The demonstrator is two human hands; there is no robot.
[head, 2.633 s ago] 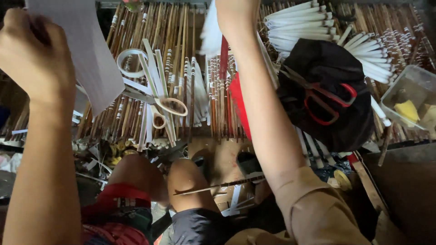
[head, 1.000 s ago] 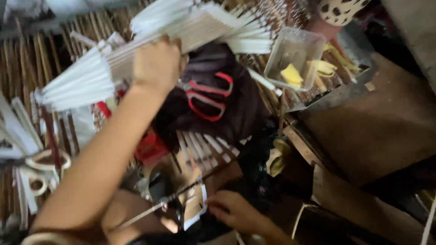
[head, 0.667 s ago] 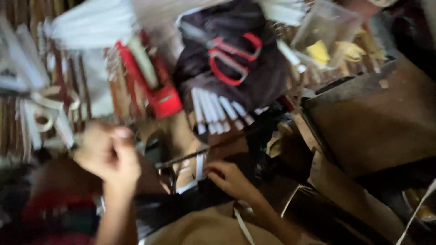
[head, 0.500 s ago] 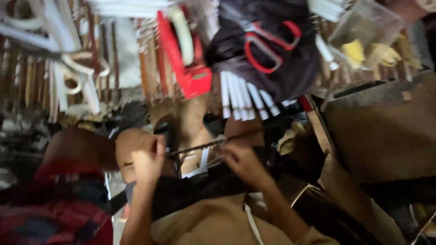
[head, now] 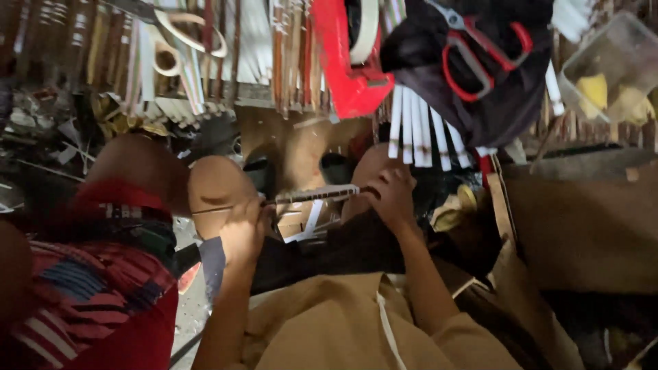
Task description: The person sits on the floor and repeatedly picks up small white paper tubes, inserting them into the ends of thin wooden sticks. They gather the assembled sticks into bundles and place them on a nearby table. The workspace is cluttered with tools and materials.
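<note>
Cluttered floor of bamboo slats (head: 103, 62) forms the background. Folded fan frame (head: 317, 194) (thin, pale ribs, dark stick end) lies level across the knees. Left hand (head: 245, 231) is closed around its thin stick end; right hand (head: 391, 195) pinches the other end. Beyond: red tape dispenser (head: 346, 75), red-handled scissors (head: 480, 51) on dark cloth (head: 500, 109), clear plastic box (head: 613, 65) at right.
</note>
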